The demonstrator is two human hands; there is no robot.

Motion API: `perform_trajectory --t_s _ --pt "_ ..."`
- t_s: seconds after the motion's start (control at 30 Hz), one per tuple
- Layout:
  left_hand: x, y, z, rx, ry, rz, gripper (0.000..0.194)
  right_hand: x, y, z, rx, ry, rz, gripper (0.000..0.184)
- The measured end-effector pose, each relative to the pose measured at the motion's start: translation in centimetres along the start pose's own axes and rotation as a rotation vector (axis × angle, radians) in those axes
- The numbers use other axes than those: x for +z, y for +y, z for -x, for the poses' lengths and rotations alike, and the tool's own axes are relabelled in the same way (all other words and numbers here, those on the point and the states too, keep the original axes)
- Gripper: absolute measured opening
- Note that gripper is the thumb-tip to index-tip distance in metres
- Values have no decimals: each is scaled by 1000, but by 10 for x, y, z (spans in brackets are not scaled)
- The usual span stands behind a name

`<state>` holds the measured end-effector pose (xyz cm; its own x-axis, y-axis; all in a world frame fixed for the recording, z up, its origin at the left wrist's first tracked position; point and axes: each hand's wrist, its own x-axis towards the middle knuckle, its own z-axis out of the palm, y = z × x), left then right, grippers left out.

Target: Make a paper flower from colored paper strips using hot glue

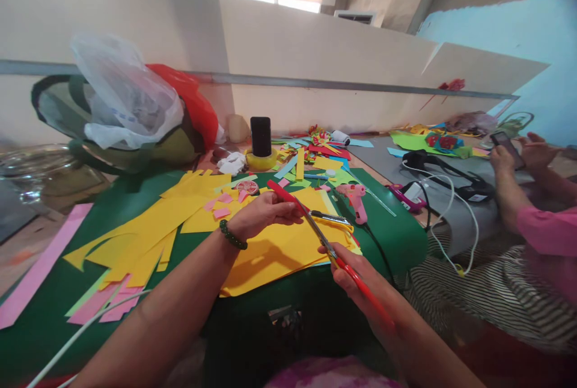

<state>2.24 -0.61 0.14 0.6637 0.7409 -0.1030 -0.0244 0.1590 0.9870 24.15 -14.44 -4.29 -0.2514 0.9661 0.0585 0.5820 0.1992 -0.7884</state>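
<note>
My left hand, with a dark bead bracelet on its wrist, pinches a narrow red strip of paper. In my right hand is a pair of scissors with long red handles. The blades point up and left and reach the lower end of the red strip; whether they are cutting into it I cannot tell. Below both hands lie yellow paper sheets. A box cutter rests just beyond the scissors, and a pink glue gun lies to the right.
Yellow cut pieces and pink strips cover the left of the green table mat. A phone stands by a tape roll. Bags sit back left. At right, another person's hands hold a phone near a black headset.
</note>
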Motion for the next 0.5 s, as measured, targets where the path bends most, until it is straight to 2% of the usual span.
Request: perform_trajectory --t_s 0.3,0.5 --pt "0 -1 0 -10 -6 13 41 -1 -4 -3 1 30 53 87" --pt "-1 -3 -1 -31 32 19 48 10 3 -5 40 86 46 89"
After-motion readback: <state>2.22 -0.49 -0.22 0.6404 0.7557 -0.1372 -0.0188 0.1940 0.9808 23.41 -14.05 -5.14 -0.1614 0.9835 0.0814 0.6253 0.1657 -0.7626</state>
